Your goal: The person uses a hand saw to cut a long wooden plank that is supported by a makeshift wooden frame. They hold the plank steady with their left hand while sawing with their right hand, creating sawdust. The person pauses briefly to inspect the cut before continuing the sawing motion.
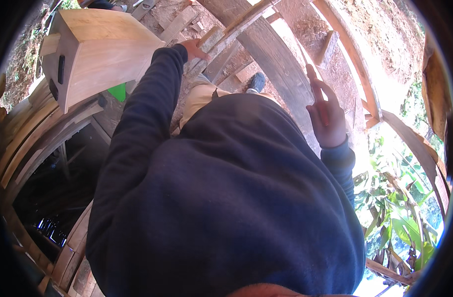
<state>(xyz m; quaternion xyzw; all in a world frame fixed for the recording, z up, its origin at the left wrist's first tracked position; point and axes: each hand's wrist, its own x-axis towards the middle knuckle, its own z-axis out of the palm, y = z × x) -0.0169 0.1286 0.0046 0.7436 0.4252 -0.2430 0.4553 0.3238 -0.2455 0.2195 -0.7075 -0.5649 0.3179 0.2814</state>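
My left hand (pixel 193 50) reaches forward and is closed on the near end of a narrow wooden board (pixel 236 30), which slants away toward the upper right. Out to the right, my right hand (pixel 328 121) is wrapped round a hand tool with a reddish-brown handle (pixel 316 86). A thin pale strip runs up from that handle; glare hides whether it is the tool's blade. Left of my left arm stands a large pale plywood box (pixel 112 47) with dark slots in its side.
A wide grey plank (pixel 281 59) lies beyond my body. Curved-looking timber rails (pixel 352 47) stand at the right, with a short wood block (pixel 328 49) nearby. Stacked boards (pixel 30 128) line the left side. Leafy plants (pixel 404 227) grow at lower right. My shoe (pixel 256 81) shows below.
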